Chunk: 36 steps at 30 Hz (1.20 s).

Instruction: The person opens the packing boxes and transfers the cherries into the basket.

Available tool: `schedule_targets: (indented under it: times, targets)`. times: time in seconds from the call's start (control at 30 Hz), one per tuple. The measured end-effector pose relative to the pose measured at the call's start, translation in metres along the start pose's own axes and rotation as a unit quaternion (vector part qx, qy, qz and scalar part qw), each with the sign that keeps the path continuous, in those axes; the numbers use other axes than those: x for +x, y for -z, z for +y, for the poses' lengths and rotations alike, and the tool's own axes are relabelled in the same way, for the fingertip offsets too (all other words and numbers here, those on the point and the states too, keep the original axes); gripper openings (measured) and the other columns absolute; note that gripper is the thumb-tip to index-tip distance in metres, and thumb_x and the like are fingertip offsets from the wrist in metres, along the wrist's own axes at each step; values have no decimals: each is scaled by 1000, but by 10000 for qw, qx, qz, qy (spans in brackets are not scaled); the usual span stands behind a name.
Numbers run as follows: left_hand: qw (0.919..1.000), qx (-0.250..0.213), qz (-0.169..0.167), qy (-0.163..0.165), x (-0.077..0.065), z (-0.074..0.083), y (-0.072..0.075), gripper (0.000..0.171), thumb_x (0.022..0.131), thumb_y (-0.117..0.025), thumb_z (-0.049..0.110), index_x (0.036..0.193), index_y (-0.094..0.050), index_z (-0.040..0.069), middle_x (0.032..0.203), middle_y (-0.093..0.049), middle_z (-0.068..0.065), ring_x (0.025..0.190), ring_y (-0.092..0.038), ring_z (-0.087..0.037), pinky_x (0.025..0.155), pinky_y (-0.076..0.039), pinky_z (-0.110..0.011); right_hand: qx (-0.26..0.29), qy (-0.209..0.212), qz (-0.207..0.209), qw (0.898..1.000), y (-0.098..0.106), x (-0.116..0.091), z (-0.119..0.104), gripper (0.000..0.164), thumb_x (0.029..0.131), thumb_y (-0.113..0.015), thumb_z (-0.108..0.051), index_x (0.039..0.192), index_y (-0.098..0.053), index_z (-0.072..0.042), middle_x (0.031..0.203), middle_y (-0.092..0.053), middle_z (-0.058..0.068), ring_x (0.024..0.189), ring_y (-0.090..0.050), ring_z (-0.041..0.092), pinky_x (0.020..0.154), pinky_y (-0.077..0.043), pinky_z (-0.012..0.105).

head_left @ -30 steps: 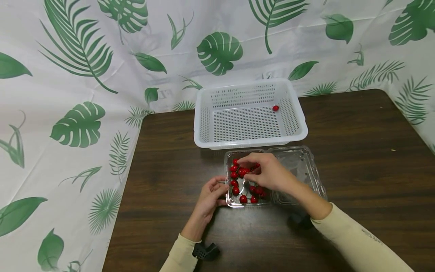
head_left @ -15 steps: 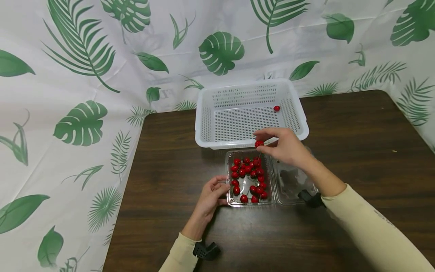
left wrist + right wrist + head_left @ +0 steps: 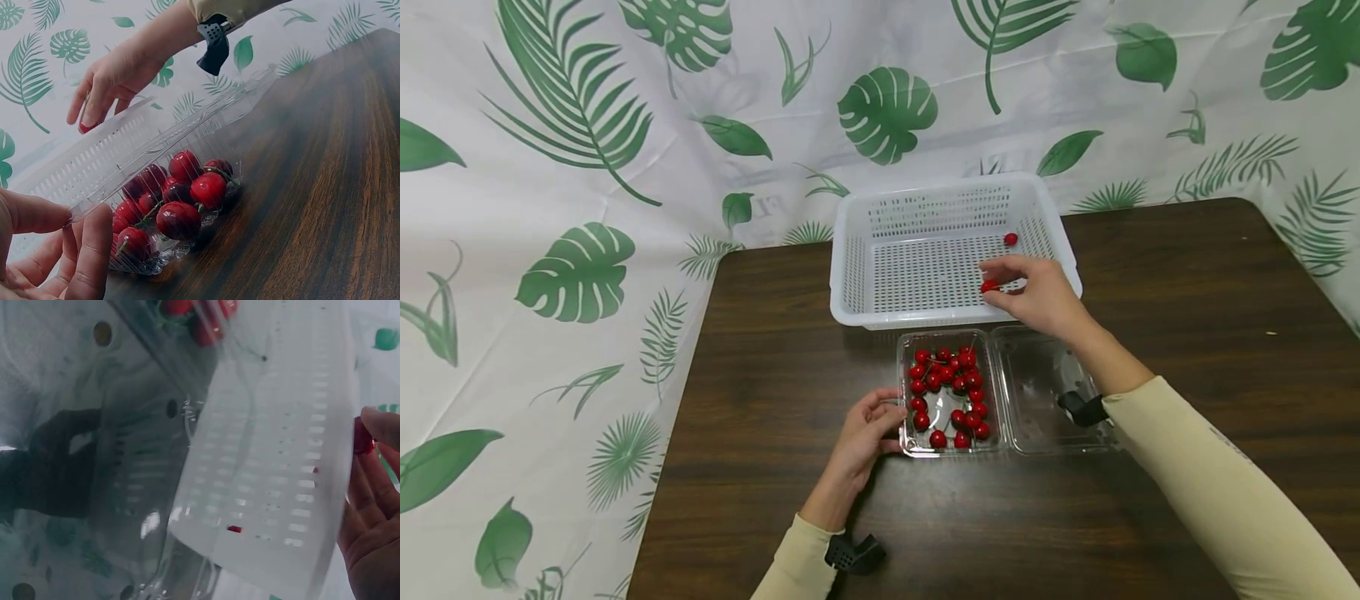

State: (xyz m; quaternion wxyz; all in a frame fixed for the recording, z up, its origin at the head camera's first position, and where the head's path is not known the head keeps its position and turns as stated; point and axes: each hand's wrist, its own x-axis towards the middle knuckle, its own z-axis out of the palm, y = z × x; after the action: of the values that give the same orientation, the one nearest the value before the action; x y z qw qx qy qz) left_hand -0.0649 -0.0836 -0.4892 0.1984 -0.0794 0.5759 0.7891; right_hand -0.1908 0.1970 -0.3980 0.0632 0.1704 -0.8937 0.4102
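My right hand (image 3: 1036, 293) pinches a red cherry (image 3: 990, 286) between thumb and fingers, over the front right part of a white perforated basket (image 3: 895, 318). In the right wrist view the held cherry (image 3: 363, 435) shows beside the basket's rim. With thumb and fingers, my left hand (image 3: 867, 429) grips the left rim of a clear plastic clamshell box (image 3: 904, 446). Several cherries (image 3: 179, 220) with green stems lie inside that box. One more cherry (image 3: 1011, 239) rests on the basket floor near its right wall.
The box's clear lid (image 3: 1037, 400) lies folded open to the right, partly beneath my right forearm. All of it stands on a dark wood-grain table (image 3: 760, 350). A leaf-patterned white cloth (image 3: 805, 75) hangs behind the basket.
From the clamshell box, my right hand has lifted a cherry and carried it up and away to over the basket. My left hand has stayed on the box's rim.
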Motion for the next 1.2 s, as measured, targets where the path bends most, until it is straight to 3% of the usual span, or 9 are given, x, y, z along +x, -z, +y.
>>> schedule_targets:
  times: [0.2, 0.67, 1.0, 1.2]
  targets:
    - [10000, -10, 35, 67, 1, 0, 0, 31, 90, -61, -2, 120, -54, -4, 86, -61, -5, 73, -59, -15, 51, -54, -24, -255, -114, -10, 9996, -6, 1, 13, 37, 84, -76, -7, 119, -67, -1, 104, -71, 14, 93, -67, 29, 78, -54, 46]
    - [10000, -12, 13, 45, 2, 1, 0, 31, 91, -61, -2, 121, -53, -5, 85, -60, -4, 74, -58, -14, 52, -55, -24, -350, -302, 41, 9989, -5, 1, 16, 39, 86, -75, -12, 123, -66, -3, 111, -69, 14, 92, -67, 29, 73, -55, 44]
    - [10000, -7, 6, 22, 1, 1, 0, 32, 90, -63, 0, 120, -53, -5, 85, -61, -4, 73, -58, -13, 52, -54, -23, -241, -99, 122, 9996, 3, -10, 7, 39, 86, -74, -7, 123, -65, -1, 118, -66, 16, 94, -66, 30, 79, -57, 50]
    - [10000, -23, 37, 53, -1, 2, -2, 32, 89, -63, 0, 120, -53, -5, 87, -62, -5, 74, -59, -14, 52, -54, -23, -362, 546, 342, 9973, 5, -23, -8, 38, 83, -78, -6, 119, -68, -3, 113, -68, 12, 92, -65, 28, 77, -57, 49]
